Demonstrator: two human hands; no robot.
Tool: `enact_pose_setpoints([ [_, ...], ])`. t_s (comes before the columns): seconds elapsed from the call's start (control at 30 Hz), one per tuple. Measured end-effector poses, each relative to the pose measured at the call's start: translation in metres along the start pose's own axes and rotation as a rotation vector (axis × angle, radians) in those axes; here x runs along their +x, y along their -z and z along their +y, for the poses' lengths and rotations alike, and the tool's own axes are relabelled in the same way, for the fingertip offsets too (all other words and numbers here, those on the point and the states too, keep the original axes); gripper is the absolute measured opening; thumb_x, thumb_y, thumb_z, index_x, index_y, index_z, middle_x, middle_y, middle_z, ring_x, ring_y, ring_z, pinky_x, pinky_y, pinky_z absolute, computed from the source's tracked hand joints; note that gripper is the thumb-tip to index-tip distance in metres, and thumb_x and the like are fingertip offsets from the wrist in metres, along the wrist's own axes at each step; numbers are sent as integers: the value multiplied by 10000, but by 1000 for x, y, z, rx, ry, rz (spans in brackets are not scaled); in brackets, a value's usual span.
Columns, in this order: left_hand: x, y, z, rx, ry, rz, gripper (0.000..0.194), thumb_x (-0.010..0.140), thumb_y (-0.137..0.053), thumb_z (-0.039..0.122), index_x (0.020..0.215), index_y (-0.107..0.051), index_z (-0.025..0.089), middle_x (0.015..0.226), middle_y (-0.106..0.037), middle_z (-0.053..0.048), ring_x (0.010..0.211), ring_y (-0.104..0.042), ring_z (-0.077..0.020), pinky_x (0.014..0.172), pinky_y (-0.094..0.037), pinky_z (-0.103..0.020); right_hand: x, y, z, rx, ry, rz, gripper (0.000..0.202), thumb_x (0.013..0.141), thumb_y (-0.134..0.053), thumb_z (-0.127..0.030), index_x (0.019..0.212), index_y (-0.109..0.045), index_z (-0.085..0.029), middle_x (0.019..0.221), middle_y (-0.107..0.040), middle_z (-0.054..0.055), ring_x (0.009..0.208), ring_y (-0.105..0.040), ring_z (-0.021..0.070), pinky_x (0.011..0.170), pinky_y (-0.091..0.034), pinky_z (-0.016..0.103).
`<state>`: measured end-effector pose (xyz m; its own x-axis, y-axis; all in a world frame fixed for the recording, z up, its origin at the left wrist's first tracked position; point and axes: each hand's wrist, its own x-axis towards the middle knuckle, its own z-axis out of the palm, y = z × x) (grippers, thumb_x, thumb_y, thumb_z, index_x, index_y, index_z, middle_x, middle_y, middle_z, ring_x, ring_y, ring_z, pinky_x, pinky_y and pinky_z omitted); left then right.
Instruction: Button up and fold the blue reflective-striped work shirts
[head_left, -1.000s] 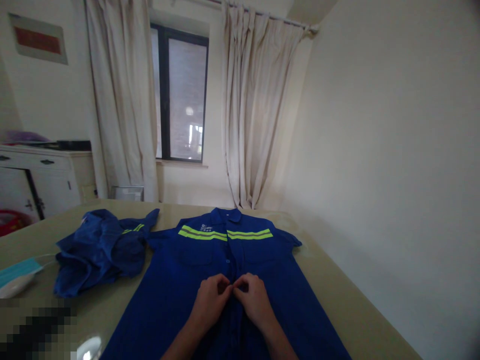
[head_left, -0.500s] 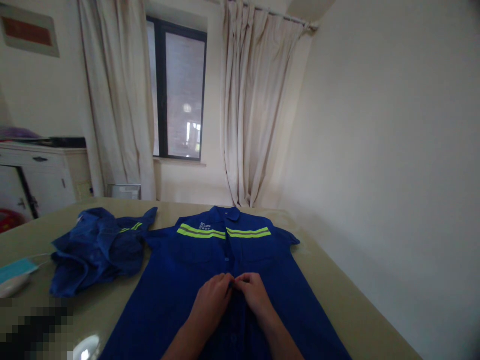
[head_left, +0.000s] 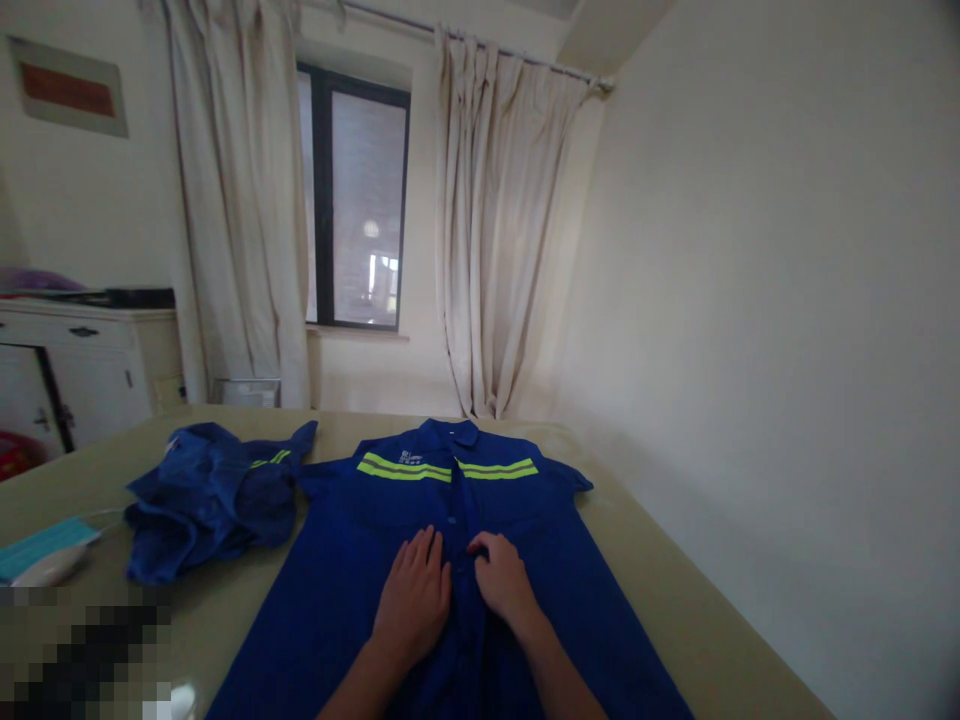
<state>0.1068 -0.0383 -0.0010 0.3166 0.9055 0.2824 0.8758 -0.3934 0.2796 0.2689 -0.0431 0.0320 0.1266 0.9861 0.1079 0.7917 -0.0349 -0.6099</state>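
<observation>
A blue work shirt [head_left: 352, 545] with yellow-green reflective bands across the chest lies spread flat, collar away from me. Its front is parted between the bands, and a button shows a little below them. My left hand [head_left: 416, 590] rests flat on the shirt left of the button placket, fingers stretched out. To the right, my right hand [head_left: 499, 575] has its fingers curled, thumb and forefinger closed on the edge of the shirt's front. What lies under the right fingers is partly hidden.
The shirt lies on a pale olive table [head_left: 675, 600]. Left of it is a crumpled blue garment [head_left: 217, 500], then a light-blue face mask [head_left: 49, 548] and a white rounded object [head_left: 52, 566]. A wall [head_left: 787, 350] runs along the right side.
My hands, which were together at the placket, have moved apart. The left has let go and flattened on the shirt to the left. The right has shifted slightly right and up.
</observation>
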Motion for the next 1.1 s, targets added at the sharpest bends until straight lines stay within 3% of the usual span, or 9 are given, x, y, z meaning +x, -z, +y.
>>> enact_pose_setpoints([
  [0.07,-9,-3,1,40,-24,-70,587,985,-353,309,1512,-440,66,1604,-407,-188,1512,-330,-316,1239,-255,-535,-1,5,-12,-127,-50,-34,251,862,-534,-237,979,-755,-209,1065,-729,112,1016,-706,283,883,-510,386],
  [0.17,-26,-1,3,62,-59,-119,632,961,-361,286,1563,-361,94,1652,-301,-138,1545,-249,-301,1258,-232,-530,0,7,-29,-302,-45,-20,337,834,-639,-417,1015,-743,-153,1155,-680,196,1023,-703,359,823,-527,433],
  [0.37,-47,21,6,61,-50,-208,632,952,-380,310,1563,-379,145,1639,-347,-108,1504,-351,-296,1237,-279,-516,0,-9,-29,-363,3,12,334,855,-611,-399,1030,-728,-139,1157,-657,194,1007,-714,347,781,-536,403],
  [0.47,-31,33,11,107,6,-188,546,949,-380,264,1471,-526,199,1545,-516,-121,1398,-485,-313,1130,-395,-528,-4,-13,-21,-369,-8,62,242,860,-556,-262,1003,-719,-156,1149,-670,164,974,-725,300,749,-519,346],
  [0.57,-2,38,18,119,119,-120,402,971,-389,249,1260,-665,203,1312,-663,-143,1222,-592,-329,985,-470,-503,-4,-10,-13,-222,-89,79,179,860,-555,-269,908,-713,-200,1058,-719,105,930,-731,263,715,-487,305],
  [0.67,21,30,18,43,136,-83,232,955,-491,229,1083,-684,208,1177,-668,-102,1134,-617,-274,942,-471,-394,1,-6,-4,-46,-194,99,188,886,-578,-359,878,-709,-224,946,-754,68,915,-729,249,707,-464,290],
  [0.8,29,14,7,-142,109,-89,146,964,-513,226,966,-658,239,1041,-659,-11,969,-645,-155,840,-456,-248,5,-7,3,50,-164,111,227,912,-598,-409,847,-716,-227,922,-759,55,902,-719,230,728,-453,287],
  [0.9,27,7,-1,-283,97,-72,151,960,-514,237,935,-664,240,989,-644,-3,921,-638,-157,797,-439,-251,2,-10,2,34,-113,79,158,869,-666,-387,866,-718,-238,967,-744,44,920,-711,230,720,-446,290],
  [1.1,29,2,-5,-313,30,-77,254,934,-482,161,1053,-682,262,1068,-630,-21,975,-630,-178,846,-430,-277,1,-16,-1,-43,-56,79,58,836,-646,-242,860,-698,-238,992,-701,46,908,-697,237,690,-436,295],
])
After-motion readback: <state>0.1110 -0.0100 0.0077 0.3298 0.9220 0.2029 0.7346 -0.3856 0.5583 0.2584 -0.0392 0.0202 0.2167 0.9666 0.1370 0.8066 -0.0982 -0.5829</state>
